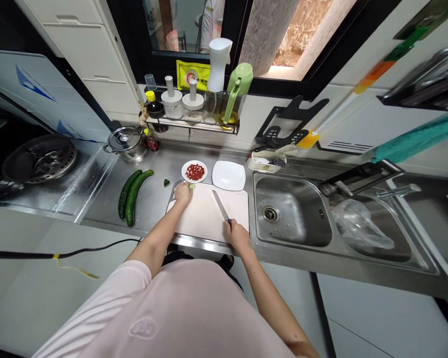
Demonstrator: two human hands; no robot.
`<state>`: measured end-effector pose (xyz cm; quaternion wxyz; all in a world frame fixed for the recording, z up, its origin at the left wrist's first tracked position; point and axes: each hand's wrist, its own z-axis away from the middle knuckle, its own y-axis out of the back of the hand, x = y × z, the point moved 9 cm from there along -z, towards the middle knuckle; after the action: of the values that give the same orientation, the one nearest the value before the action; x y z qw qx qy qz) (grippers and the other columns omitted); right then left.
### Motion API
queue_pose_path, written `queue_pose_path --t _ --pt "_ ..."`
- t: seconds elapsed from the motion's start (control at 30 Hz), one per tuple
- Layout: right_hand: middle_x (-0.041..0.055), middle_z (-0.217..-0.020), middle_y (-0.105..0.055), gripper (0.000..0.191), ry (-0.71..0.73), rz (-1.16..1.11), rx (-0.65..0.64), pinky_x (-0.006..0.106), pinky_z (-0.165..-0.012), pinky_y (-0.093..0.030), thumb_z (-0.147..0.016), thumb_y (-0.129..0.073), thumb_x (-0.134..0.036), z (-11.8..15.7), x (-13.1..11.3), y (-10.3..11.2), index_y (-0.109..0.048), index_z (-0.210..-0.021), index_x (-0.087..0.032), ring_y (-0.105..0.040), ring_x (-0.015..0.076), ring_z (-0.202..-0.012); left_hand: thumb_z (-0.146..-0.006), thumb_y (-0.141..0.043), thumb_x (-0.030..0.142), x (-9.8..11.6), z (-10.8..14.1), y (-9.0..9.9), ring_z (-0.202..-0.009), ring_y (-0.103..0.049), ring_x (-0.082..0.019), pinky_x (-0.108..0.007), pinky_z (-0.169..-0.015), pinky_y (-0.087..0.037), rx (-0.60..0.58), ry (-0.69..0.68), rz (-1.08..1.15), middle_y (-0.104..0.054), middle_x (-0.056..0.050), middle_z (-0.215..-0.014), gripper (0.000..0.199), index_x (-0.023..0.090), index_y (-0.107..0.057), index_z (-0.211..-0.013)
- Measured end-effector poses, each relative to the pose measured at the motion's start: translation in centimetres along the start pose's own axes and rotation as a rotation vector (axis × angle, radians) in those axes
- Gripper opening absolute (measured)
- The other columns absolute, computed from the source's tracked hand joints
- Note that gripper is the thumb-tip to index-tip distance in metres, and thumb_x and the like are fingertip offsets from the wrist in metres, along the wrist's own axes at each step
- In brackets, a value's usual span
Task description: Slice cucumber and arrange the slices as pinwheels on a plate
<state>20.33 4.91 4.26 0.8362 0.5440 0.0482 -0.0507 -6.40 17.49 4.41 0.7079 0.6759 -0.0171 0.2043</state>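
Observation:
My right hand (239, 235) is closed round the dark handle of a kitchen knife (220, 205), its blade pointing away over the white cutting board (201, 219). At the board's far left corner, my left hand (182, 194) has its fingers curled at a small cucumber piece (191, 186) with a pale green cut face. How much of that piece the fingers cover is hidden. A dark green cucumber end (166, 182) lies on the counter left of the board. Two whole cucumbers (134, 196) rest farther left.
Behind the board stand a plate of chopped red pieces (194, 172) and a white square plate (229, 175). To the right is a steel sink (294, 214) with a plastic bag (360, 223) in its second basin. A lidded pot (127, 144) and a wok (41, 159) stand left.

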Motion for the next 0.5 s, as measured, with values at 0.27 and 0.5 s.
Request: queue_pose_path --t 0.27,0.5 --pt "0.0108 -0.091 -0.066 0.042 0.002 -0.009 0.005 0.029 -0.072 -0.039 -0.096 -0.024 -0.044 -0.1 0.1 0.0 -0.052 -0.110 -0.017 -0.063 0.0217 -0.086 -0.084 -0.050 0.023 -0.1 -0.4 -0.3 -0.099 -0.054 -0.020 -0.030 -0.085 -0.038 0.024 -0.003 0.135 -0.062 -0.007 -0.101 0.020 0.022 -0.056 -0.103" --pt "0.0114 -0.092 -0.066 0.042 -0.012 -0.017 -0.013 0.028 -0.074 -0.039 -0.096 -0.024 -0.044 -0.2 -0.1 0.1 -0.052 -0.111 -0.016 -0.062 0.0217 -0.088 -0.081 -0.048 0.019 1.6 0.8 -3.2 -0.082 -0.060 -0.014 -0.023 -0.074 -0.043 -0.210 -0.064 0.398 -0.068 -0.002 -0.092 0.022 0.021 -0.064 -0.096"
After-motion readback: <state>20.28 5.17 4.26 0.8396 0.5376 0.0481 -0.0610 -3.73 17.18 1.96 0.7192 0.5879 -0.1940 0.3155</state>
